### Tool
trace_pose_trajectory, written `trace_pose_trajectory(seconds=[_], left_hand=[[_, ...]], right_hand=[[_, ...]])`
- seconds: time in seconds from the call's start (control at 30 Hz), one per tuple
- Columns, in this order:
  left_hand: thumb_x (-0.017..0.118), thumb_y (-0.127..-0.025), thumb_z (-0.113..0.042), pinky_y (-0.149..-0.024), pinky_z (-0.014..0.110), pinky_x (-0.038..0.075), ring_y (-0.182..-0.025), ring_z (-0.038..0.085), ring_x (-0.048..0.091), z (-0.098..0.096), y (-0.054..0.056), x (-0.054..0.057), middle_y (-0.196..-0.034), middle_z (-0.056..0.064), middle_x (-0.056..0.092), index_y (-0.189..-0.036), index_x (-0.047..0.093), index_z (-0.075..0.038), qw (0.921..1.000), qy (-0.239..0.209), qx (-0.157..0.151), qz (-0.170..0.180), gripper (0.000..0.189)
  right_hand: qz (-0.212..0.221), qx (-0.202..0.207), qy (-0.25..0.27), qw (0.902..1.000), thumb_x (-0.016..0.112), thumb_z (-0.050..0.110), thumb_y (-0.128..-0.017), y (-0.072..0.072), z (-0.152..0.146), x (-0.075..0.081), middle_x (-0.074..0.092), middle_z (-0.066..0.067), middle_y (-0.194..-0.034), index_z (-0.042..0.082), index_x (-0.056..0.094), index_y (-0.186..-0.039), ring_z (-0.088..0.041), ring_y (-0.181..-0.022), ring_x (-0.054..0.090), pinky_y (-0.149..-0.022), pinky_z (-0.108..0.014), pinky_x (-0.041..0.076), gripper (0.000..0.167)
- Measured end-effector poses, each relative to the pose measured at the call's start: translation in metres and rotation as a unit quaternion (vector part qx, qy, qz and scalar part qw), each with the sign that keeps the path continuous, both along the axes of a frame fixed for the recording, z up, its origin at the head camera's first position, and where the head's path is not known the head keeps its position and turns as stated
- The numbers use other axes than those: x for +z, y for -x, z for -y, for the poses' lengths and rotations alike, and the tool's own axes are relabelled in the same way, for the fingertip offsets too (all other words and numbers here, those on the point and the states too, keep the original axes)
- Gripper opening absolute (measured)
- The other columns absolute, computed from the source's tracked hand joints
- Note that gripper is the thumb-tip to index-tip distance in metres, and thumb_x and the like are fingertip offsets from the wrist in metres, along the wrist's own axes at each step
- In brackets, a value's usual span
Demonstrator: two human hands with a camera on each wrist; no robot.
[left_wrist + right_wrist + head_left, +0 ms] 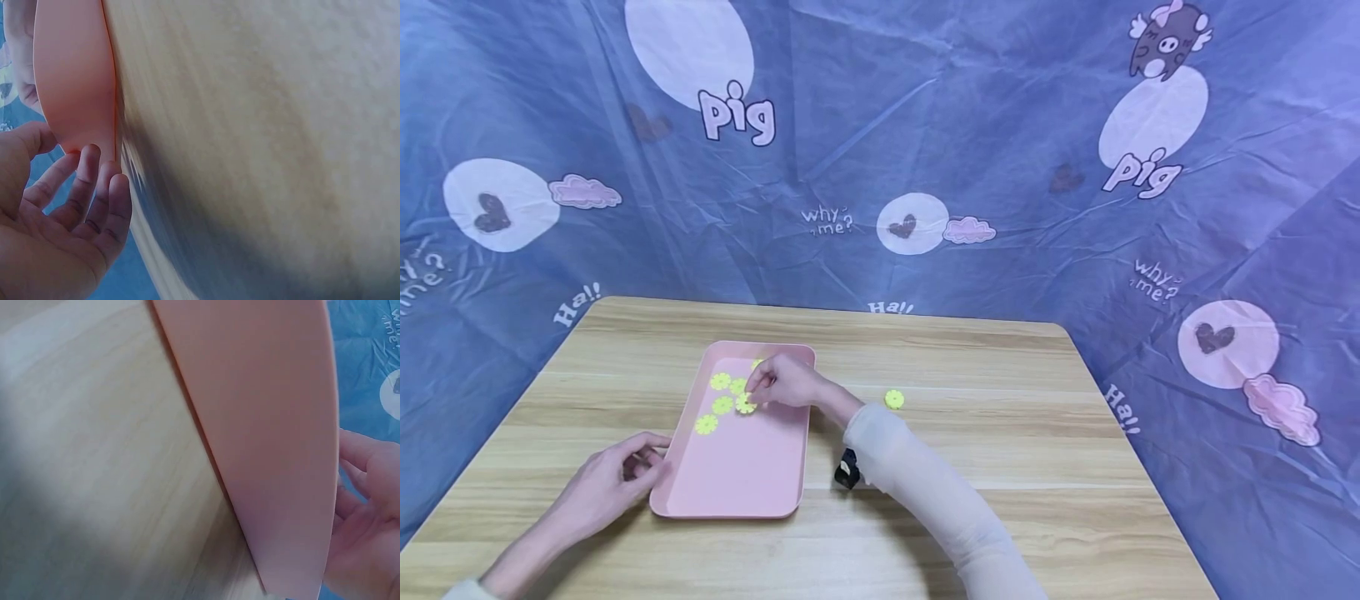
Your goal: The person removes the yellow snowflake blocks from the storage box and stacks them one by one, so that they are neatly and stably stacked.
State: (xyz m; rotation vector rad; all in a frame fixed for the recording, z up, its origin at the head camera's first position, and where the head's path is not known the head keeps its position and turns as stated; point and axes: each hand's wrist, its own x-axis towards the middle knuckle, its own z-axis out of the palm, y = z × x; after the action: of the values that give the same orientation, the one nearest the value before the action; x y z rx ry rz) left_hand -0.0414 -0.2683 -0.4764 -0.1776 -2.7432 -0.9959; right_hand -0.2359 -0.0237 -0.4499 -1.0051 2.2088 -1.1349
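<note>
Tray [737, 475] in pale pink lies beneath the right hand [786, 382], whose thumb and fingertips pinch, as far as so small a view lets one judge, a yellow flower piece [745, 405] down at the tray floor. Just left of that pinch and a little beyond it lie four matching pieces [706, 425], each flat and close to its neighbours; a half-hidden piece [757, 364] shows past the knuckles on the far side. To the right of the grip, outside the tray and across the forearm, a loose piece [893, 400] sits on the table [985, 450]. Left of the pinch and nearer the body, the left hand [606, 483] rests its loosely bent, relaxed fingers against the tray's outer side. To set the pinched flower well, it would help to bring it down flat, release thumb and fingertips together, then lift straight up so that nothing drags the crowded pieces beside it. The right wrist passes over the tray's right wall, so it wants to ride high enough not to knock the rim, while the left hand's light touch should be firm enough to check any sliding.
</note>
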Motion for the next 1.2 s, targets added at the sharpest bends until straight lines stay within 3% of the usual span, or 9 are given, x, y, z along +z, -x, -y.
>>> trace_pose_trajectory(seconds=[0.13, 0.3, 0.37, 1.03, 1.2], left_hand=[[0.078, -0.091, -0.007, -0.063, 0.02, 0.045, -0.072, -0.011, 0.052, 0.001, 0.0, 0.0, -0.083, -0.013, 0.067, -0.111, 0.074, -0.01, 1.0, 0.0, -0.001, 0.003, 0.02], [0.078, -0.091, -0.007, -0.063, 0.02, 0.045, -0.072, -0.011, 0.052, 0.002, -0.001, 0.0, -0.082, -0.013, 0.066, -0.111, 0.074, -0.01, 1.0, 0.001, 0.001, 0.005, 0.021], [0.079, -0.091, -0.007, -0.063, 0.02, 0.045, -0.072, -0.011, 0.052, 0.002, -0.001, 0.0, -0.083, -0.013, 0.066, -0.111, 0.074, -0.01, 1.0, 0.002, 0.002, 0.007, 0.021], [0.078, -0.092, -0.008, -0.063, 0.021, 0.045, -0.072, -0.01, 0.052, 0.003, -0.001, 0.002, -0.084, -0.01, 0.068, -0.112, 0.074, -0.009, 0.9998, 0.001, 0.0, 0.021, 0.021], [0.078, -0.091, -0.006, -0.062, 0.021, 0.046, -0.072, -0.01, 0.052, 0.002, 0.0, 0.004, -0.084, -0.008, 0.068, -0.112, 0.074, -0.008, 0.9998, 0.002, 0.0, 0.019, 0.021]], right_hand=[[0.013, -0.001, 0.019, 0.9997, 0.077, -0.002, -0.092, -0.001, -0.001, 0.001, 0.077, -0.027, -0.096, -0.008, 0.075, -0.105, -0.033, -0.079, 0.071, -0.064, -0.012, 0.047, 0.014], [0.027, -0.007, 0.037, 0.9989, 0.077, -0.003, -0.09, -0.003, -0.004, 0.002, 0.076, -0.027, -0.097, -0.009, 0.074, -0.105, -0.006, -0.069, 0.061, -0.064, -0.012, 0.046, 0.016], [0.03, -0.01, 0.043, 0.9986, 0.077, -0.003, -0.09, -0.004, -0.006, 0.003, 0.075, -0.026, -0.098, -0.009, 0.074, -0.106, -0.001, -0.07, 0.058, -0.065, -0.012, 0.046, 0.016], [0.033, -0.06, 0.076, 0.9948, 0.079, 0.002, -0.09, -0.014, -0.041, 0.022, 0.076, -0.022, -0.102, -0.004, 0.076, -0.104, 0.0, -0.079, 0.061, -0.076, -0.013, 0.051, 0.016], [0.032, -0.077, 0.09, 0.9924, 0.079, 0.001, -0.09, -0.017, -0.054, 0.023, 0.075, -0.022, -0.098, -0.006, 0.075, -0.105, -0.001, -0.077, 0.061, -0.073, -0.014, 0.05, 0.017]])
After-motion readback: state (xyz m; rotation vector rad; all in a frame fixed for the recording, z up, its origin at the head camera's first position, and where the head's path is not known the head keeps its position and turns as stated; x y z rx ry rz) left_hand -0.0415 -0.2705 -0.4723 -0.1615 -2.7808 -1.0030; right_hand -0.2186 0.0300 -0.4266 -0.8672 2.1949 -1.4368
